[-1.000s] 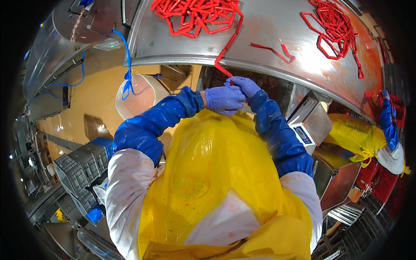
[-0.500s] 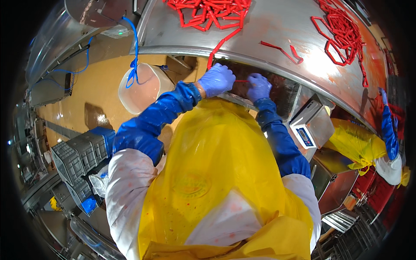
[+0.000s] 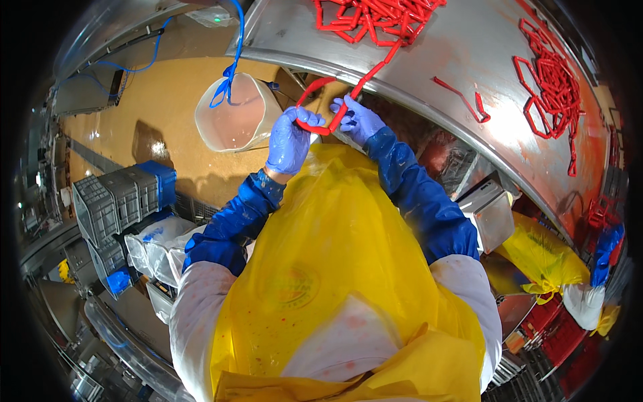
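Observation:
A string of red sausage links (image 3: 365, 82) runs down from the pile of red sausages (image 3: 375, 19) on the steel table and over its edge. In front of my apron it bends into an open loop between my gloved hands. My left hand (image 3: 289, 142) pinches the string at the loop's lower left, fingers closed. Just to the right, my right hand (image 3: 362, 120) is closed round the part coming off the table, its fingertips partly hidden behind the links. Both hands are in the air, short of the table edge.
Further right on the steel table (image 3: 429, 57) lie a short loose piece of red links (image 3: 462, 97) and a second sausage heap (image 3: 552, 87). A white bin (image 3: 251, 114) stands left of my hands, a scale (image 3: 489, 211) to the right. A co-worker's blue sleeve (image 3: 606, 251) shows far right.
My left hand has moved left and down, my right hand left to the hanging links. The thin red strand between them is gone from sight; a loop of links shows there. The view has shifted.

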Demonstrator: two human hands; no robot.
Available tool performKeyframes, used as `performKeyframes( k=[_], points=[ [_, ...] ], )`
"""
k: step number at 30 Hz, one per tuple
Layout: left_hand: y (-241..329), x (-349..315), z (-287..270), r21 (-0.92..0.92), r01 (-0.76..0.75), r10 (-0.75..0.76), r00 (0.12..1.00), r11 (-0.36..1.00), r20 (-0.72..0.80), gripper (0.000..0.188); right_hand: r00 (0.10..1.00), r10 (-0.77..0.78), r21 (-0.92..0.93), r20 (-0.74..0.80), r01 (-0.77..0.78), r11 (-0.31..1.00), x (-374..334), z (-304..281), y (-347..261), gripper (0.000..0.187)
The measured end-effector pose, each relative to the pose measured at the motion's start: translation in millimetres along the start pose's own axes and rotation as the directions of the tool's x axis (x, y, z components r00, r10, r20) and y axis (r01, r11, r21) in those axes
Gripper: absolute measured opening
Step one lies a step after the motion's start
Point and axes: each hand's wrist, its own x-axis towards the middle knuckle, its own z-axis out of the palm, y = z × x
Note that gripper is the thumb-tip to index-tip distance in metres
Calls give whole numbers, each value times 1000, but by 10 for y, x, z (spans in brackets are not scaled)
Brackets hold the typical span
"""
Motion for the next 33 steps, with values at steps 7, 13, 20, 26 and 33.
performKeyframes(
  k=[7, 13, 20, 26, 33],
  points=[
    [278, -523, -307, -109, 45, -58, 992, 993, -115, 27, 997, -63, 83, -44, 66, 994, 94, -192, -202, 34],
    [443, -984, -1171, -144, 7, -40, 973, 990, -229, 26, 972, -196, -113, -128, 182, 977, 146, -415, -605, 27],
    [393, -1153, -1899, -213, 8, -95, 912, 977, -400, 22, 981, -130, -236, -145, 93, 967, -182, -325, -380, 21],
    [296, -1287, -2287, -246, 76, -184, 871, 966, -455, 21, 968, -210, -243, -140, 172, 955, -73, -240, -738, 21],
    [280, -1486, -2767, -170, 81, -160, 833, 982, -529, 21, 927, -349, -331, -139, 289, 898, 282, -259, -1356, 26]
  ],
)
